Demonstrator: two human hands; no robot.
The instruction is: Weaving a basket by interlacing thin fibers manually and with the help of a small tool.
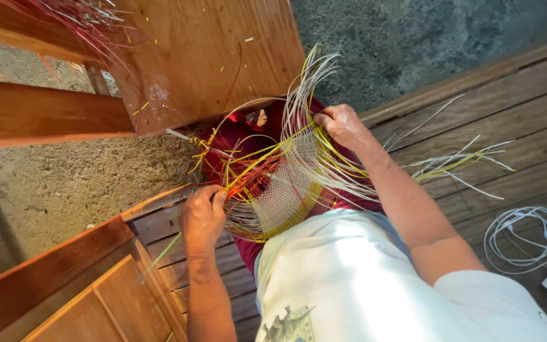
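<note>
A half-woven basket (286,190) of white, yellow and red strips rests on my lap over dark red cloth. Its woven mesh base faces me and loose strips (311,82) fan out from its rim. My left hand (202,215) is closed on red and yellow strips at the basket's left edge. My right hand (342,124) grips a bundle of white and yellow strips at the basket's upper right edge.
A wooden table (204,57) with strip offcuts and red strips (77,19) stands ahead. Loose white and yellow strips (457,161) lie on the wooden plank floor to the right. A coiled white cable (527,237) with a plug lies far right. Wooden furniture (83,285) stands at lower left.
</note>
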